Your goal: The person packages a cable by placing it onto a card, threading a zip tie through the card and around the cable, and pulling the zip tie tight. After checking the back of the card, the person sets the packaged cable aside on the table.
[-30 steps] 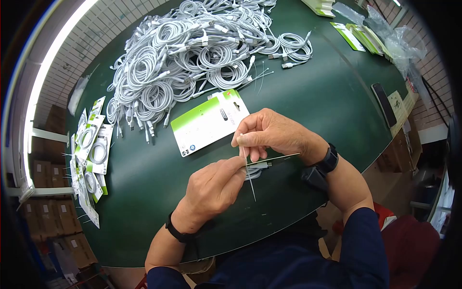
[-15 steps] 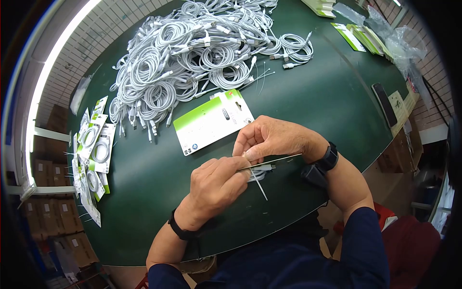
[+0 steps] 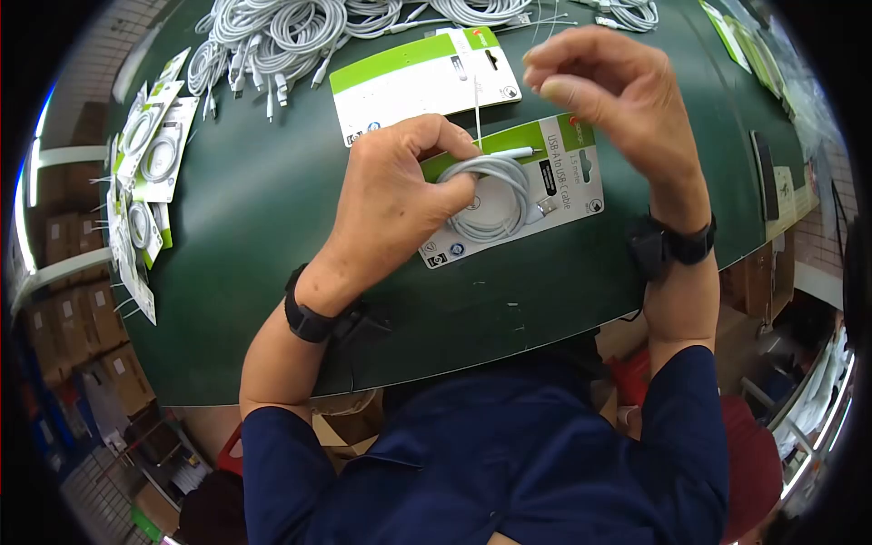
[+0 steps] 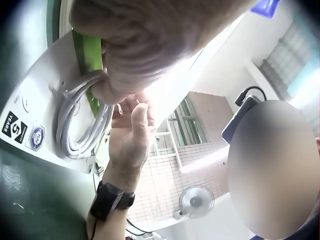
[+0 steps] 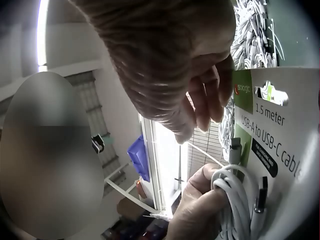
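A coiled light grey USB cable lies against a green-and-white printed card. My left hand pinches the coil between thumb and fingers at its left side. A thin white cable tie stands up from the coil near the left fingertips. My right hand is raised to the right above the card, its fingers loosely bent and holding nothing. In the right wrist view the card reads "1.5 meter USB-A to USB-C cable", and the tie's free end points toward the right thumb.
Another green-and-white card lies just behind. A heap of coiled cables fills the far side. Packed cable cards are stacked at left. A phone and more cards lie at right, near the table edge.
Both hands were together, working the cable tie close to the coil. Now the right hand is raised away, and the left hand holds the coil against the printed card. The head view has tilted downward.
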Demonstrator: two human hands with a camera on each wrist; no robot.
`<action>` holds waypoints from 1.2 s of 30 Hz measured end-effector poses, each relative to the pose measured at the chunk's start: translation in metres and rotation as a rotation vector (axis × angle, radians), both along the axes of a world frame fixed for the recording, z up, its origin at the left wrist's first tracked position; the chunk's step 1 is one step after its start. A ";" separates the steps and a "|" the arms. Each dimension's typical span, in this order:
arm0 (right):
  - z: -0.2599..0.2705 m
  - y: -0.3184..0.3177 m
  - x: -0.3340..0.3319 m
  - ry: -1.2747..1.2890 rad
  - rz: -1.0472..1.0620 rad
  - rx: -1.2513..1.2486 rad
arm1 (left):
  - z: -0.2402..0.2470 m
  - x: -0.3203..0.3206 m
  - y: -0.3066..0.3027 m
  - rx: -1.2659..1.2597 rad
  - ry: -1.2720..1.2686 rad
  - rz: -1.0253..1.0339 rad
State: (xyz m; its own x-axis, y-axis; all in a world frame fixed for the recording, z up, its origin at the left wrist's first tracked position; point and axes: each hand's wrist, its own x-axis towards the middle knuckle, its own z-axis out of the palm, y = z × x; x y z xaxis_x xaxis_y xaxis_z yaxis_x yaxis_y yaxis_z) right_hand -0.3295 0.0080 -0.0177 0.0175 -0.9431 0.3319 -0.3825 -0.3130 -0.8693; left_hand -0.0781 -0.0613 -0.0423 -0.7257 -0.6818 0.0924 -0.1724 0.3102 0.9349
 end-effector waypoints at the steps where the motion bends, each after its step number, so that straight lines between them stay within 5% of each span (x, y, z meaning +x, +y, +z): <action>1: 0.004 0.002 0.010 0.123 0.023 -0.053 | 0.001 0.000 -0.002 0.031 -0.021 0.007; 6: -0.001 0.006 0.047 0.617 0.036 -0.220 | -0.005 0.001 -0.007 0.023 -0.025 0.069; 18: -0.011 0.005 0.051 0.542 0.048 -0.075 | 0.003 -0.001 -0.003 0.022 -0.066 0.035; 27: -0.015 0.000 0.046 0.002 0.011 0.143 | -0.002 0.000 -0.006 0.050 -0.115 -0.008; 36: -0.025 -0.001 0.053 0.250 -0.059 0.047 | -0.008 0.002 -0.008 0.127 -0.145 -0.063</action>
